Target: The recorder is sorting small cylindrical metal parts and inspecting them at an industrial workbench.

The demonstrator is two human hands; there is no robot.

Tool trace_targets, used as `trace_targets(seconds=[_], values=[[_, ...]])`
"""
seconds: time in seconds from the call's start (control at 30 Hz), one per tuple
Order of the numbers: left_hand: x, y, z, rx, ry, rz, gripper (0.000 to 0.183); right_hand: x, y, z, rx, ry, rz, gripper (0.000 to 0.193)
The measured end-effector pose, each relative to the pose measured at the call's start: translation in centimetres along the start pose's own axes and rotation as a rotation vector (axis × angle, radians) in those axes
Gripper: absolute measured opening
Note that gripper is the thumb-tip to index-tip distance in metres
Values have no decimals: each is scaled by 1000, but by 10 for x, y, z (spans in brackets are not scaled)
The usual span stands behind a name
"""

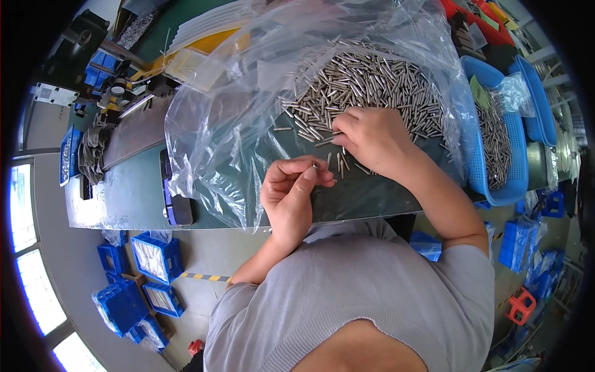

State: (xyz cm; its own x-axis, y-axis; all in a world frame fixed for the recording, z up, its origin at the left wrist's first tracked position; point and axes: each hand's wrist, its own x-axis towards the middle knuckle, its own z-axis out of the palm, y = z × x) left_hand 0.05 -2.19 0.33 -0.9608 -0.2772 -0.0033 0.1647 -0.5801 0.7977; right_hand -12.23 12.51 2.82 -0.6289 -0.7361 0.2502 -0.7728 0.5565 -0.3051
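A large heap of small metal pins lies on a clear plastic sheet or bag on the green table. At the heap's near edge, my right hand is closed, with thumb and fingers pinching a metal pin. My left hand is nearer to me and lower left of it. Its thumb and curled fingers hold another pin, of which only the end shows. Several loose pins lie between and beside the two hands.
A blue basket of similar pins stands to the right, beside another blue basket. At the left lie a dark phone-like object and a purple-blue item. Bench equipment stands far left. Blue crates sit on the floor.
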Motion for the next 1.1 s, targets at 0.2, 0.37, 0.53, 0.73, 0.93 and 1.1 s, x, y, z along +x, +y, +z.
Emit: trace_targets(seconds=[0.2, 0.37, 0.53, 0.73, 0.93, 1.1], values=[[1, 0, -1, 2, -10, -4, 6, -1, -1, -2, 148, 17, 33, 14], [0, 1, -1, 3, -14, -27, 7, 0, -1, -9, 767, -50, 181, 7], [2, 3, 0, 20, -35, -39, 7, 0, -13, -21, 1420, -259, 419, 13], [1, 1, -1, 11, -31, -43, 9, -2, -19, -11, 1384, -272, 285, 11], [1, 2, -1, -31, 4, -40, 9, -2, -22, -5, 1284, -200, 171, 6], [2, 0, -1, -20, 11, -18, 9, -2, -22, -3, 988, -40, 78, 2]])
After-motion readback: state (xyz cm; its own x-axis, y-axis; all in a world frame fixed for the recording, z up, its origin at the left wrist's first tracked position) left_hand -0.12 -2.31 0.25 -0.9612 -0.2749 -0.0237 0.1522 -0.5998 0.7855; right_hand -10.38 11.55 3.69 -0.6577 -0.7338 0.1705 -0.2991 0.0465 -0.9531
